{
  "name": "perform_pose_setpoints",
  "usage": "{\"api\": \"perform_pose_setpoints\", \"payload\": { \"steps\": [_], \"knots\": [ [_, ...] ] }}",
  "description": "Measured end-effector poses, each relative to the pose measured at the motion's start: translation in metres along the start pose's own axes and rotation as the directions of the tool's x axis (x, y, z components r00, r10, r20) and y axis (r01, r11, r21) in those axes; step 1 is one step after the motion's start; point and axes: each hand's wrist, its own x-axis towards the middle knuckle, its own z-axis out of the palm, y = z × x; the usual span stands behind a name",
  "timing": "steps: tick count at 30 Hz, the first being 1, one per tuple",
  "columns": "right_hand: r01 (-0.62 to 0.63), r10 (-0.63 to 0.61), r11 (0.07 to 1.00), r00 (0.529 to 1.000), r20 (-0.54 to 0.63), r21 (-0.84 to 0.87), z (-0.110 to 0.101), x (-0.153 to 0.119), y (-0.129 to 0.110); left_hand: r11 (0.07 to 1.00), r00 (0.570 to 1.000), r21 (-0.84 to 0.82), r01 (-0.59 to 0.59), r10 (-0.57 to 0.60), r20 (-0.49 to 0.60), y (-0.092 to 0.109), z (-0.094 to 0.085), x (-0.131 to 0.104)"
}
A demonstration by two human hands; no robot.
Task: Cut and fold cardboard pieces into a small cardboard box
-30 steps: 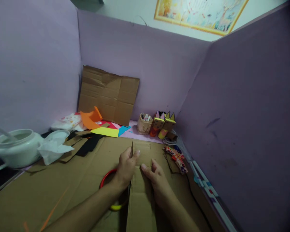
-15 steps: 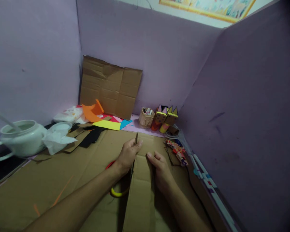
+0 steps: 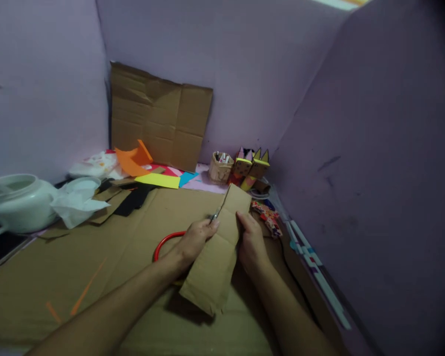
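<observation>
Brown cardboard strip (image 3: 217, 247) was held above the cardboard-covered tabletop (image 3: 126, 277), near the middle, slanting from near left to far right. In the earlier frames it ran straighter and its near end passed out of view; now that ragged end showed. The right hand (image 3: 252, 242) gripped the strip's right edge, thumb on its face. The left hand (image 3: 196, 241) was closed at the left edge around a slim grey metal piece (image 3: 215, 216), whose tip now showed beside the thumb. Left of that hand, a red curved loop (image 3: 166, 241) was partly hidden by it; the yellow part seen before was now almost covered. Beyond stood a woven basket of pens (image 3: 220, 170), with a large brown cardboard sheet (image 3: 161, 118) leaning against the wall to its left.
</observation>
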Motion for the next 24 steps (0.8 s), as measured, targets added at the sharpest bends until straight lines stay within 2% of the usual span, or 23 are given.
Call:
{"api": "perform_pose_setpoints", "payload": {
  "steps": [3,6,9,15,21,23,24],
  "knots": [
    [0.011,-0.011,1.0,1.0,-0.027,-0.012,0.0,0.0,0.001,0.999,1.0,0.037,0.017,-0.017,-0.004,-0.004,0.002,-0.002],
    [0.006,-0.006,0.999,1.0,0.003,-0.034,0.002,-0.003,-0.001,0.995,0.999,0.098,0.011,-0.006,-0.05,-0.002,0.002,-0.001],
    [0.006,-0.002,0.998,0.998,0.056,-0.065,0.003,-0.007,-0.003,0.982,0.993,0.189,-0.001,0.023,-0.114,0.006,0.0,-0.001],
    [-0.029,0.034,0.998,0.995,0.093,-0.057,0.006,-0.01,0.002,0.937,0.984,0.348,0.009,0.053,-0.168,0.021,-0.006,-0.009],
    [-0.07,0.073,0.997,0.995,0.065,-0.037,0.003,-0.003,0.005,0.923,0.966,0.382,0.045,0.057,-0.253,0.039,-0.021,-0.012],
    [-0.096,0.098,0.995,0.994,0.052,-0.036,0.002,-0.002,0.003,0.92,0.947,0.391,0.014,0.113,-0.3,0.051,-0.029,-0.014],
    [-0.12,0.122,0.992,0.991,0.053,-0.038,0.002,-0.002,0.002,0.915,0.92,0.4,-0.049,0.197,-0.338,0.057,-0.034,-0.015]
  ]
}}
